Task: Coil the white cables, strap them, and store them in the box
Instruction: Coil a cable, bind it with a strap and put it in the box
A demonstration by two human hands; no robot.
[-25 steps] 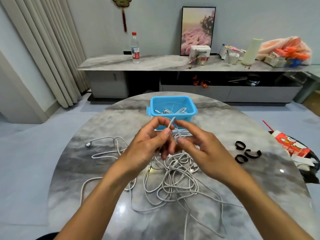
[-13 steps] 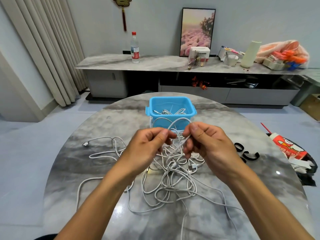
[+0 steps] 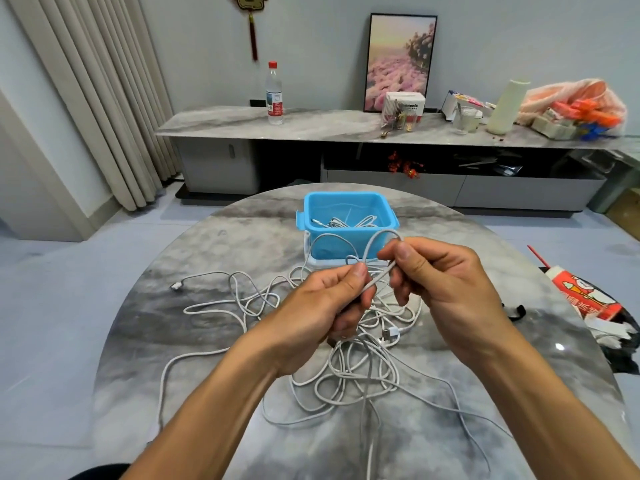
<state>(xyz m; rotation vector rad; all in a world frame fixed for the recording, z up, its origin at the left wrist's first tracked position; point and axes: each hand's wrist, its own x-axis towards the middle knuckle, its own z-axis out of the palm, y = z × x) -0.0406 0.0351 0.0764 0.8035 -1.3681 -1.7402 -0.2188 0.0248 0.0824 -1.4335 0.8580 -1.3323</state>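
Both hands raised above the round marble bench (image 3: 214, 327), just in front of the blue box (image 3: 349, 220). Left hand (image 3: 322, 310): thumb and fingers pinch a white cable (image 3: 375, 280). Right hand (image 3: 443, 282): grip pinches the same cable, which arcs in a loop (image 3: 332, 237) before the box. Loose white cables (image 3: 360, 372) lie tangled on the bench nearer than the box; coiled cables (image 3: 346, 221) rest inside it.

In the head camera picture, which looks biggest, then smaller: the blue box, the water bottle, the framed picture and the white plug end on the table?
1. framed picture
2. blue box, close to the picture in size, and it sits nearer the camera, so this order is unsure
3. water bottle
4. white plug end
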